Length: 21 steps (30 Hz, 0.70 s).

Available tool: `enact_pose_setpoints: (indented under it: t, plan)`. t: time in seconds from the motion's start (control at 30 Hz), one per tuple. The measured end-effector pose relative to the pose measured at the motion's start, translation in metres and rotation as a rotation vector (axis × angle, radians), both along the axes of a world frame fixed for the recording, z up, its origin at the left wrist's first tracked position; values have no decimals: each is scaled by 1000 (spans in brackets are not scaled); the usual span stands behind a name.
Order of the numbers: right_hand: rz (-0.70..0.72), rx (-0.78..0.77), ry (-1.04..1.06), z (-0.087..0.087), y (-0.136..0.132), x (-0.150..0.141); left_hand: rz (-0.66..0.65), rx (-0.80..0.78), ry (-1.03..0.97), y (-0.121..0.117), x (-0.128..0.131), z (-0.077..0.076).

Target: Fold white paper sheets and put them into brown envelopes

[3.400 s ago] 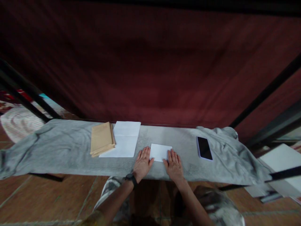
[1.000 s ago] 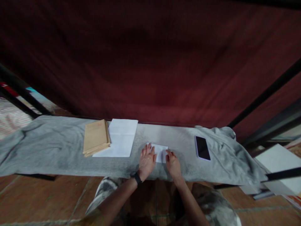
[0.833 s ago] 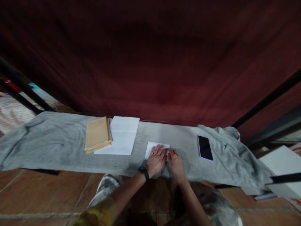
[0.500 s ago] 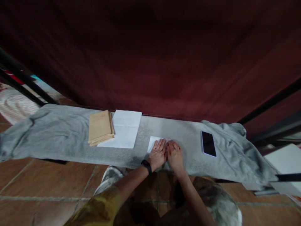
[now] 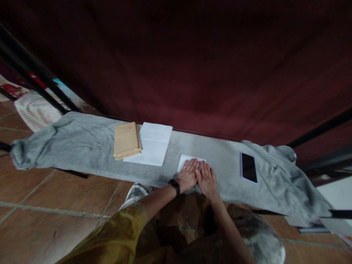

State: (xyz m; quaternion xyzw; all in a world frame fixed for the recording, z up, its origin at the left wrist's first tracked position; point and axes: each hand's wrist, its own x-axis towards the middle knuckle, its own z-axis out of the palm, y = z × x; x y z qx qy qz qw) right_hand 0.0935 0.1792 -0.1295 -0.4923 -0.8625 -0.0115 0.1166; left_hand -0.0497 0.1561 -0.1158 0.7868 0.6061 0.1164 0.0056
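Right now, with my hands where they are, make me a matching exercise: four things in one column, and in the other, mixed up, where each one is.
Things:
1. Phone
2. Brown paper stack
3. Black wristband
4. Small white paper

Places:
A. Partly covered by the left hand and right hand
B. On the gray cloth, to the right of both hands
C. Worn on the left arm
D. Overlapping the larger white sheet

Right pairs: 1-B, 2-D, 3-C, 4-A.
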Motion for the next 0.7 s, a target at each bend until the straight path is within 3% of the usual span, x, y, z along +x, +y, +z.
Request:
enact_pose_setpoints:
  t: [0.53,0.7]
  plan:
    - [20,128,38,-11,-1,2,-16,-41,7,-12,-21,6]
    - [12,172,92,-12,-1,1,79,-43,6,-13,-38,5]
